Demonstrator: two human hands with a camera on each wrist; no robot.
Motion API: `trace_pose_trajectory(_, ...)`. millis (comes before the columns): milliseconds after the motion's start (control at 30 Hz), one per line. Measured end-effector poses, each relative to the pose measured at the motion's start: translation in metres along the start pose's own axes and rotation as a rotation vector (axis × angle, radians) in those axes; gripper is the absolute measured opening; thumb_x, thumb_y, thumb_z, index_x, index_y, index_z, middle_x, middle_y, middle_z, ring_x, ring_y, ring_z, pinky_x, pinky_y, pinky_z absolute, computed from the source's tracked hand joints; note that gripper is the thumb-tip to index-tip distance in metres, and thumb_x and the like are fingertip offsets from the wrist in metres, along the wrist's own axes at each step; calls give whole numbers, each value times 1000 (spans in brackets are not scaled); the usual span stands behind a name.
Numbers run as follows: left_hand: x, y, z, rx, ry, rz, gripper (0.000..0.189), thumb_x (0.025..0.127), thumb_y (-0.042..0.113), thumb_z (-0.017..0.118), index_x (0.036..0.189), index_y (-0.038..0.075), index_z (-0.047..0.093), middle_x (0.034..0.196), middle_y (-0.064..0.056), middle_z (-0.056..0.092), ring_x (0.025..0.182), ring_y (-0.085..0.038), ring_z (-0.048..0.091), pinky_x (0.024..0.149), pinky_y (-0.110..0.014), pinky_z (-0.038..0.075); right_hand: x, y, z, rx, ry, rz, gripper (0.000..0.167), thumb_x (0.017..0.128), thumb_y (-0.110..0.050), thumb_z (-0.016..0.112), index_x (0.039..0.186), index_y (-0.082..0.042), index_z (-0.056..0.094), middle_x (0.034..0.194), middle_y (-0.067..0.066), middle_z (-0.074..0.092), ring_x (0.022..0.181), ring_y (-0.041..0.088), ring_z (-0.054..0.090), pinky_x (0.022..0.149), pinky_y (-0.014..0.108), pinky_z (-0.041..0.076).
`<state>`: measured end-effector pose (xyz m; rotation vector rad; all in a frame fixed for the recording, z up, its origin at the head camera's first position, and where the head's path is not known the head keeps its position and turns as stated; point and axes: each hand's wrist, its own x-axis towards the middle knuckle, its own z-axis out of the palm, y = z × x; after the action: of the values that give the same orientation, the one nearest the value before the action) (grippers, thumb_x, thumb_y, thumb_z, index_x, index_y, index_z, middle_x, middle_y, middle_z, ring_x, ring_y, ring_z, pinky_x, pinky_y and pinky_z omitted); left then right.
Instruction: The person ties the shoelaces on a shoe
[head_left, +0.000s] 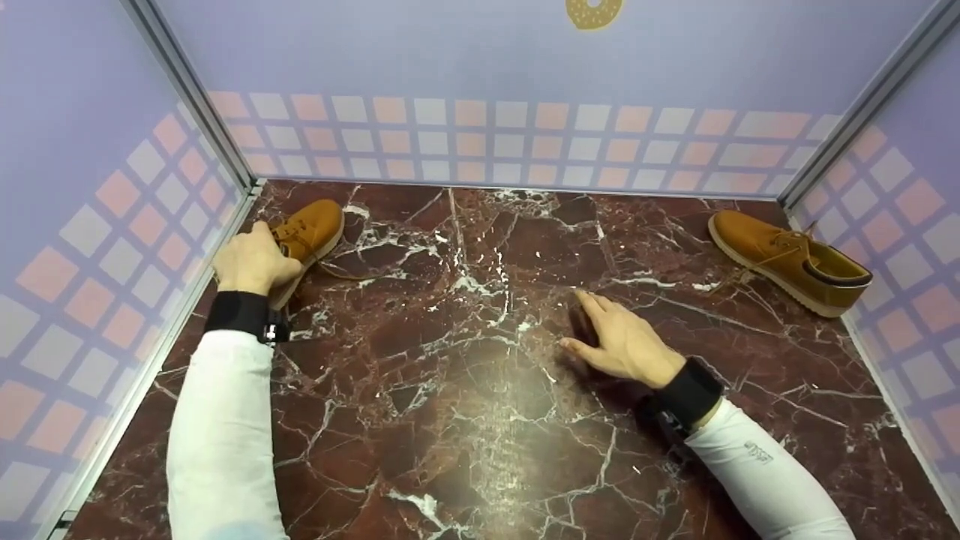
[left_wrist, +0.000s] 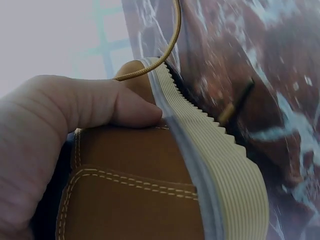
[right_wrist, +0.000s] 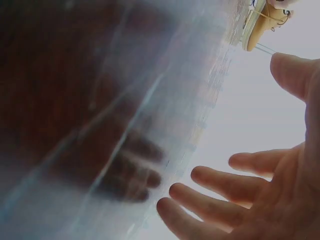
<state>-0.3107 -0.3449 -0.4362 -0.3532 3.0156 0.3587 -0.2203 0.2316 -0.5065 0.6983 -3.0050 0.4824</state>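
Observation:
At the back left, my left hand grips a tan lace-up shoe by its opening, toe pointing to the back wall. In the left wrist view the thumb presses on the shoe's stitched leather side, just above the cream ribbed sole. The other left fingers are hidden there. My right hand holds nothing over the middle right of the surface, its fingers spread and extended. A matching tan shoe rests at the far right, toe toward the back and heel beside the right wall.
The dark red marble-patterned surface is glossy and reflects light. Lilac panels with pink and white checks, such as the back wall, enclose it on three sides. A loose lace trails from the left shoe.

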Motion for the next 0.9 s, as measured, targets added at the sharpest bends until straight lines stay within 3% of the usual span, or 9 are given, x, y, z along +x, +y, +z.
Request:
trace_pose_trajectory(300, -6, 33, -6, -53, 32, -35, 69, 86, 45, 79, 126, -8, 59, 129, -44, 68, 114, -60, 69, 94, -70, 61, 5, -5, 1, 19, 47, -23, 90, 101, -49, 77, 170, -2, 42, 160, 28, 62, 143, 50, 65, 119, 64, 56)
trace_pose_trajectory(567, -15, 67, -12, -64, 76, -15, 77, 85, 41, 81, 136, -11, 55, 130, -41, 68, 115, -58, 70, 97, -70, 61, 8, -7, 2, 17, 74, -51, 88, 102, -49, 77, 168, -1, 45, 160, 28, 62, 142, 50, 67, 119, 63, 57)
trace_pose_trajectory(900, -28, 109, -6, -72, 99, 47, 69, 84, 40, 82, 128, -8, 60, 120, -34, 73, 106, -52, 73, 91, -65, 65, 13, -14, 3, 37, 87, -65, 85, 103, -51, 76, 165, 0, 49, 160, 27, 63, 144, 48, 66, 122, 62, 55)
